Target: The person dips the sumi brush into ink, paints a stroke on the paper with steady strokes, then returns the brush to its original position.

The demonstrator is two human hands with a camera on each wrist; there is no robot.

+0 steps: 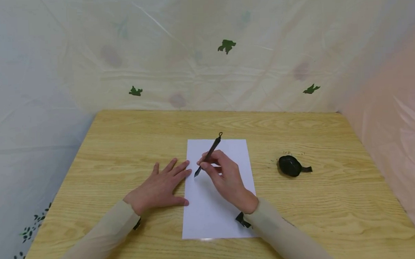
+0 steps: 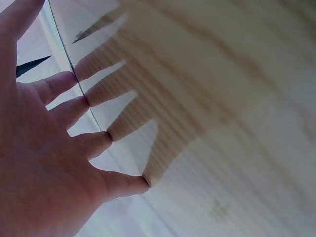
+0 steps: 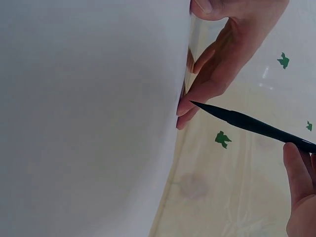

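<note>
A sheet of white paper (image 1: pixel 217 216) lies on the wooden table. My right hand (image 1: pixel 226 178) pinches a dark calligraphy brush (image 1: pixel 213 146) over the sheet's upper left part, its pointed tip down and its loop end tilted up to the right. In the right wrist view the dark brush tip (image 3: pixel 207 107) stands slightly above the level of the paper. My left hand (image 1: pixel 161 186) is spread flat on the table, with fingertips and thumb at the paper's left edge. From the left wrist, its fingers (image 2: pixel 94 145) look straight and apart.
To the right of the paper sits a small round black dish (image 1: pixel 289 166) with a short black strip at its side. Dark specks dot the wood near it. Pale curtains (image 1: pixel 191 50) with green bird shapes hang behind and beside the table (image 1: pixel 317 224).
</note>
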